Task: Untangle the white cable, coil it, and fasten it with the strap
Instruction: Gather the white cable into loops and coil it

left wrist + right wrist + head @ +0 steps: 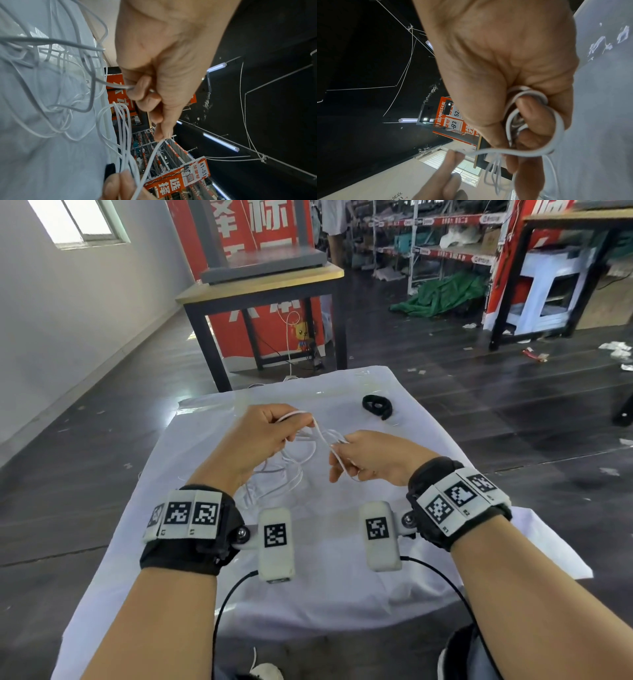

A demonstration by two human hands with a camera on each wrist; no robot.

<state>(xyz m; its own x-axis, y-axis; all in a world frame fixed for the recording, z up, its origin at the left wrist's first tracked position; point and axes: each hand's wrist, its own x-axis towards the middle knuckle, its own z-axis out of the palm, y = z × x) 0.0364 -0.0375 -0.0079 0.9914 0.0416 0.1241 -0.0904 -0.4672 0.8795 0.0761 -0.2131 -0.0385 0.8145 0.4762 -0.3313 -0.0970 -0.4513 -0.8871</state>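
Evidently white cable light, limp, slippery: raised above worktop, tangle dangling. Left hand fingers pinching loop; right hand fingers curled round strands. Grip near crossings. Strap lying apart.

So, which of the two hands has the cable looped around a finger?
The right hand: the cable curls in a loop around one finger. The left hand only pinches a strand between thumb and fingers.
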